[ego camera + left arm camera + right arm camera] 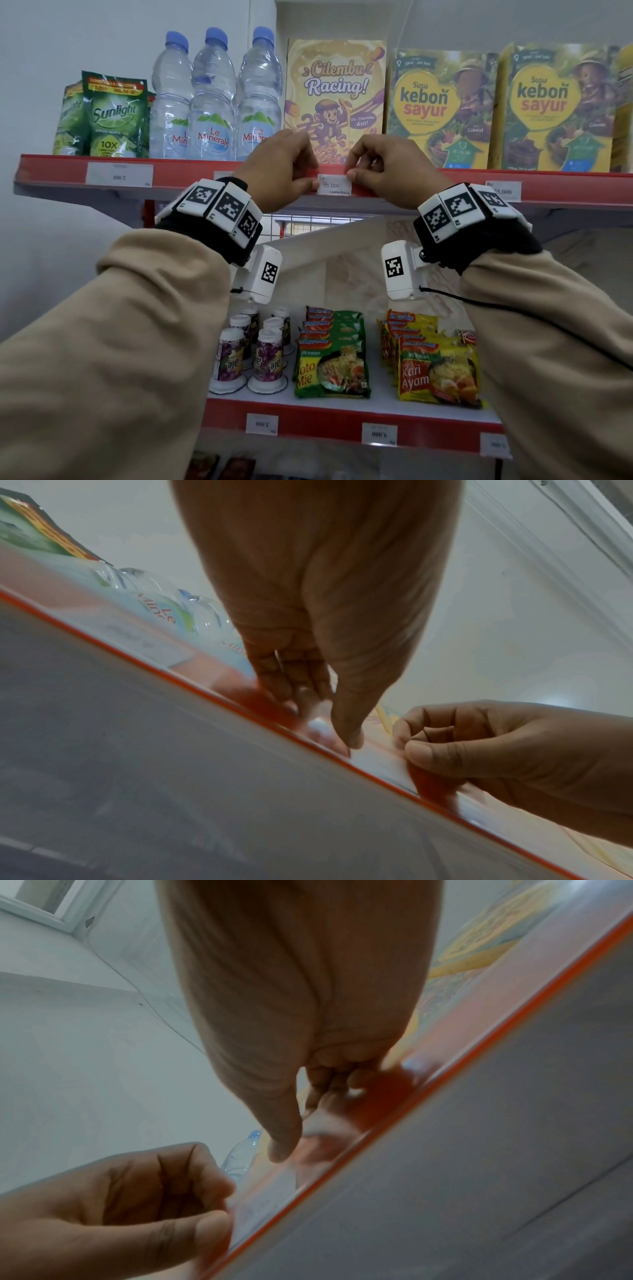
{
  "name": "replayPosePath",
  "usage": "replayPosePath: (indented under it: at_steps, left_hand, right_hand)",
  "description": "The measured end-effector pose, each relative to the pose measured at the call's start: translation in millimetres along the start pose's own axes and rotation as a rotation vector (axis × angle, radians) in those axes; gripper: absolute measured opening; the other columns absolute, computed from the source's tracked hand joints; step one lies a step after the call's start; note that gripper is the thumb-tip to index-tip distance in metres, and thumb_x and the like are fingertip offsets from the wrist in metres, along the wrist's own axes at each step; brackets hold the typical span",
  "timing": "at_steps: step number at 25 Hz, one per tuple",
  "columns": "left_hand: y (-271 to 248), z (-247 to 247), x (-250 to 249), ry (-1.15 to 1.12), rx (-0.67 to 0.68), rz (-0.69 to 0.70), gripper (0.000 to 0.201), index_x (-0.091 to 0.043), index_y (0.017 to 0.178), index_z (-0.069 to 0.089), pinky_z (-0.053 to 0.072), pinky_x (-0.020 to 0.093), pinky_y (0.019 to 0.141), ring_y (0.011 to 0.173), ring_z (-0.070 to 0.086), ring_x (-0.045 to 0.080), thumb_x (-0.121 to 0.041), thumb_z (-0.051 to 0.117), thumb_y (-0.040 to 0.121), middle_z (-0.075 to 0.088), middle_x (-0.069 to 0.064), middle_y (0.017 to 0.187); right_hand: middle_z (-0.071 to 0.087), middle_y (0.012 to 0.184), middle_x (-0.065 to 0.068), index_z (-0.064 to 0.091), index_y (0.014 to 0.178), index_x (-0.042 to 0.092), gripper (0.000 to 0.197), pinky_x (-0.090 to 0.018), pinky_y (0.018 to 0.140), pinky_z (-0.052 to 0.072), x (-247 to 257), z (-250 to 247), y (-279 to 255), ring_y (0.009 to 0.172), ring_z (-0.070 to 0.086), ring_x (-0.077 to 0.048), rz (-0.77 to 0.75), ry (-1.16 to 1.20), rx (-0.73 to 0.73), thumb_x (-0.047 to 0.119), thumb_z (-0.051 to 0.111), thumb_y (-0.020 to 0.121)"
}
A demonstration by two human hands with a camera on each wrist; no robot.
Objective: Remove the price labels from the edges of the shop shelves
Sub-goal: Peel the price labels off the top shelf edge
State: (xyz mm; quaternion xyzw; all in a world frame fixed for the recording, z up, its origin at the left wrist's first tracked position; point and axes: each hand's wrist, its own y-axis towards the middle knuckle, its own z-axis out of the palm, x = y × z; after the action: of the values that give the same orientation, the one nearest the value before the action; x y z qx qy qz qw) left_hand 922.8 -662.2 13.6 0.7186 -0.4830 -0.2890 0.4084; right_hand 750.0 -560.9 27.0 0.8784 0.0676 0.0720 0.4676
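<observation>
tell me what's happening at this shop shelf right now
A person is working at the white paper price label marked 85.000 on the red front edge of the upper shelf, below the yellow Cilembu Racing box. The left hand pinches its left end and the right hand its top right corner. The label is still on the edge; other white labels remain along both shelves.

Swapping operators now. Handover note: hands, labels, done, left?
Left hand pinches the left end of the 85.000 label on the top shelf edge; right hand pinches its top right corner.
The label sits below the Cilembu Racing box, not yet off.
Left: this one, two more on the top edge, three on the lower shelf edge.
</observation>
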Motion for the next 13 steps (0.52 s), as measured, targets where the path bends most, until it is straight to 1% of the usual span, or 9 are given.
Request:
replayPosePath:
  at_steps: [1, 3, 5, 7, 8, 10, 12, 13]
  left_hand:
    - [-1.3, 0.4, -1.0, 0.026, -0.018, -0.005, 0.026, -0.016, 0.093, 0.055, 0.042, 0.024, 0.081, 0.087, 0.050, 0.014, -0.018, 0.076, 0.079, 0.050, -0.001, 0.095]
    - [-3.5, 0.8, -2.9, 0.076, -0.027, -0.023, 0.027, -0.015, 0.098, 0.057, 0.037, 0.024, 0.084, 0.096, 0.047, 0.017, -0.020, 0.076, 0.079, 0.045, -0.002, 0.098]
    - [-4.3, -0.5, -3.8, 0.126, -0.018, -0.047, 0.030, -0.016, 0.103, 0.058, 0.032, 0.025, 0.087, 0.106, 0.043, 0.021, -0.024, 0.075, 0.080, 0.043, -0.003, 0.100]
    - [-4.2, -2.1, -3.8, 0.142, -0.016, -0.056, 0.032, -0.016, 0.105, 0.058, 0.030, 0.026, 0.088, 0.111, 0.042, 0.023, -0.027, 0.074, 0.080, 0.044, -0.001, 0.102]
    - [-4.6, -2.6, -3.7, 0.159, -0.015, -0.053, 0.033, -0.017, 0.107, 0.058, 0.030, 0.027, 0.089, 0.112, 0.043, 0.023, -0.029, 0.074, 0.080, 0.047, 0.000, 0.104]
    - [-3.8, -6.5, -2.7, 0.266, -0.001, -0.024, 0.034, -0.022, 0.109, 0.058, 0.030, 0.034, 0.094, 0.112, 0.046, 0.023, -0.035, 0.073, 0.080, 0.052, 0.002, 0.110]
    - [-2.2, -14.1, 1.3, 0.333, 0.047, 0.002, 0.036, -0.025, 0.111, 0.058, 0.031, 0.039, 0.097, 0.113, 0.047, 0.024, -0.037, 0.072, 0.080, 0.054, 0.002, 0.113]
    - [-2.1, -18.9, 4.5, 0.321, 0.077, 0.010, 0.038, -0.024, 0.112, 0.059, 0.034, 0.040, 0.097, 0.113, 0.048, 0.024, -0.036, 0.073, 0.079, 0.053, 0.004, 0.113]
  right_hand:
    - [0.058, 0.081, 0.005, 0.067, 0.093, 0.018, 0.009, -0.025, 0.074, 0.041, -0.1, 1.1, -1.3, 0.068, 0.046, -0.004, -0.005, -0.018, -0.032, 0.018, 0.068, 0.084]
    - [0.057, 0.089, 0.002, 0.067, 0.094, 0.020, 0.011, -0.031, 0.084, 0.042, 0.5, 4.4, -4.6, 0.081, 0.048, -0.011, -0.013, -0.056, -0.090, 0.021, 0.069, 0.083]
    - [0.057, 0.098, 0.001, 0.066, 0.097, 0.024, 0.017, -0.035, 0.093, 0.038, 2.3, 8.1, -7.6, 0.100, 0.047, -0.019, 0.008, -0.127, -0.119, 0.026, 0.069, 0.080]
    - [0.051, 0.109, 0.001, 0.063, 0.100, 0.031, 0.024, -0.037, 0.097, 0.030, 6.7, 11.8, -8.6, 0.114, 0.038, -0.024, 0.049, -0.208, -0.121, 0.036, 0.070, 0.077]
    - [0.047, 0.114, 0.000, 0.062, 0.101, 0.033, 0.028, -0.038, 0.098, 0.028, 9.8, 14.0, -9.1, 0.118, 0.035, -0.024, 0.060, -0.236, -0.119, 0.041, 0.070, 0.076]
    - [0.041, 0.120, 0.000, 0.061, 0.103, 0.037, 0.032, -0.040, 0.098, 0.024, 18.4, 19.2, -8.3, 0.120, 0.032, -0.024, 0.055, -0.286, -0.117, 0.049, 0.069, 0.075]
    - [0.040, 0.121, 0.000, 0.059, 0.105, 0.039, 0.033, -0.041, 0.096, 0.023, 28.0, 25.9, -5.4, 0.119, 0.031, -0.024, 0.042, -0.331, -0.105, 0.051, 0.067, 0.076]
    - [0.041, 0.121, 0.001, 0.058, 0.106, 0.039, 0.033, -0.041, 0.095, 0.023, 33.3, 29.8, -3.0, 0.119, 0.031, -0.024, 0.041, -0.342, -0.098, 0.051, 0.066, 0.076]
